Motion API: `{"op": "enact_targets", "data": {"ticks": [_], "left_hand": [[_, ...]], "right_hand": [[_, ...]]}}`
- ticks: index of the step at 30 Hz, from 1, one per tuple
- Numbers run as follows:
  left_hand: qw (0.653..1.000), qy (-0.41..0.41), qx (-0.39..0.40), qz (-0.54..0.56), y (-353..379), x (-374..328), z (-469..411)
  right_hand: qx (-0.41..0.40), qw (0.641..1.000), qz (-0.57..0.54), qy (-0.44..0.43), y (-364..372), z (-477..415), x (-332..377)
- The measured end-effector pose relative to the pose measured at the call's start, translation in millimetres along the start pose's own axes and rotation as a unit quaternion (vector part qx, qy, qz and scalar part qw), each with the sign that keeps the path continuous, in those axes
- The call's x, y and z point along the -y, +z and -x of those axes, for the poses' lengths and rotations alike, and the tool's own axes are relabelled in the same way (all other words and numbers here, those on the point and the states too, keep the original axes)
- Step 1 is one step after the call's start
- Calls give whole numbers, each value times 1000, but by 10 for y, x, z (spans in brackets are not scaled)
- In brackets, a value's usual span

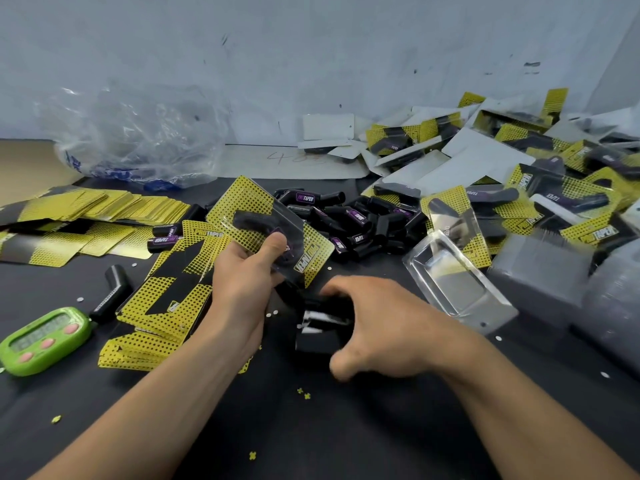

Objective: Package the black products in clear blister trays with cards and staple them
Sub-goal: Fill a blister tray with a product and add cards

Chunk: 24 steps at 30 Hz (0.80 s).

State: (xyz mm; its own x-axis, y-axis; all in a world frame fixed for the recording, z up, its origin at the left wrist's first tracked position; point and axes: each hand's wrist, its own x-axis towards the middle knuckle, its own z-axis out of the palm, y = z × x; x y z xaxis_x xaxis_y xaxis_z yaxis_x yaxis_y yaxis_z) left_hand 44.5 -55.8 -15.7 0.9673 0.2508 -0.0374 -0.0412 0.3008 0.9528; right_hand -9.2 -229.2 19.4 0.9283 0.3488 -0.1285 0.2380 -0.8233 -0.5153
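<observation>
While the dark tabletop (329, 438) sprawls under a heap of finished packs (519, 161) on the right and loose black products (363, 220) in the middle, the action sits up front. Left hand (242, 282) grips a filled pack (256, 216), card, clear tray and product together, thumb pressed on top, tilted above the tabletop. Right hand (388, 320) wraps over the black stapler (318, 327) just below it. To my eye, stapling comes next: keep the layers squared, feed the card edge fully into the stapler's mouth, clear of bulge and thumb, then squeeze firmly once.
</observation>
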Motion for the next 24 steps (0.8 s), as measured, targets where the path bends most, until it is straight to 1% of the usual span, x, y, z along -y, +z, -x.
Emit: {"op": "enact_targets", "data": {"ticks": [2,4,7,8,10,12,14,18,22,24], "left_hand": [[1000,1,-6,9,-1,-25,7],[999,-1,-11,30,0,-53,0],[996,-4,5,86,-19,-108,-13],[994,-8,21,105,-25,-126,-9],[990,-19,57,128,-20,-153,16],[987,-19,91,132,-9,-158,41],[987,-15,112,118,-7,-150,51],[985,-6,144,99,-46,-170,38],[983,17,168,73,-45,-148,72],[983,37,170,66,-38,-113,90]], "right_hand": [[-50,997,-37,36,14,-47,-85],[-75,992,-80,70,33,-69,-142],[-95,971,-201,84,4,-98,-202],[-85,960,-257,79,-19,-102,-216],[-37,932,-355,63,-67,-93,-233],[3,913,-407,32,-103,-72,-247],[24,906,-422,4,-116,-60,-256],[45,903,-427,-26,-118,-73,-287],[45,912,-406,-38,-119,-82,-286],[48,910,-410,-45,-109,-96,-282]]}}
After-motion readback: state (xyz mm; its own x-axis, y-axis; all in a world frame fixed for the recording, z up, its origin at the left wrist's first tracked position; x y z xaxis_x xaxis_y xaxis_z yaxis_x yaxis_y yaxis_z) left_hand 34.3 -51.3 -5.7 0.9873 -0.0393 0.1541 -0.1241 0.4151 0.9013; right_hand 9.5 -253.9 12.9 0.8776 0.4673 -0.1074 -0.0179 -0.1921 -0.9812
